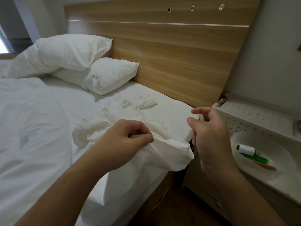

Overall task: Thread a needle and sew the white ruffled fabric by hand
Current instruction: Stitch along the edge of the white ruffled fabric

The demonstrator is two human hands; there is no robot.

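The white ruffled fabric (123,118) lies bunched on the bed near its right edge, one end hanging over the side. My left hand (125,141) pinches a fold of that fabric between thumb and fingers. To the right, my right hand (210,136) is raised beside the bed edge, holding a thin needle (199,116) between its fingertips. A fine white thread (193,141) runs down from that hand toward the fabric's corner.
A white bowl (270,175) on the bedside cabinet (254,115) holds a white thread spool (246,149), a green tool and an orange one. Two pillows (104,77) lean against the wooden headboard (179,59). White bedding covers the bed to the left.
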